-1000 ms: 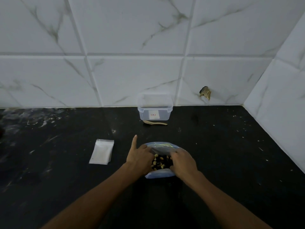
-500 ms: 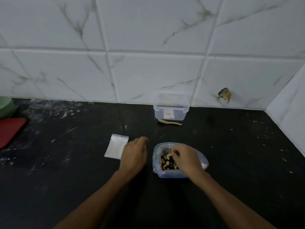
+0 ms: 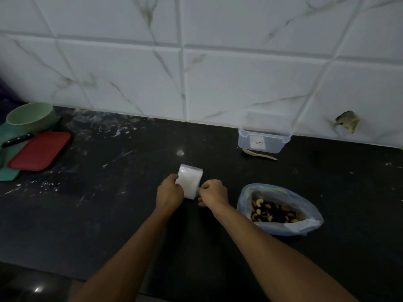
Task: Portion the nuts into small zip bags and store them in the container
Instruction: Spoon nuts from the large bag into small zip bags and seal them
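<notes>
Black countertop (image 3: 113, 214), white smears at left. On it: clear container (image 3: 263, 136) w/ wooden spoon (image 3: 259, 154) in front, open nut bag (image 3: 281, 211), small zip bags (image 3: 189, 182), red tray (image 3: 39, 151), green bowl (image 3: 31, 116).

No text can be read anywhere in the frame. The only label in sight is a small white sticker (image 3: 258, 143) on the front wall of the clear plastic container (image 3: 264, 136) at the upper right of the frame, against the tiled wall; it carries a small red mark, too small and blurred to make out as letters or numbers.
</notes>
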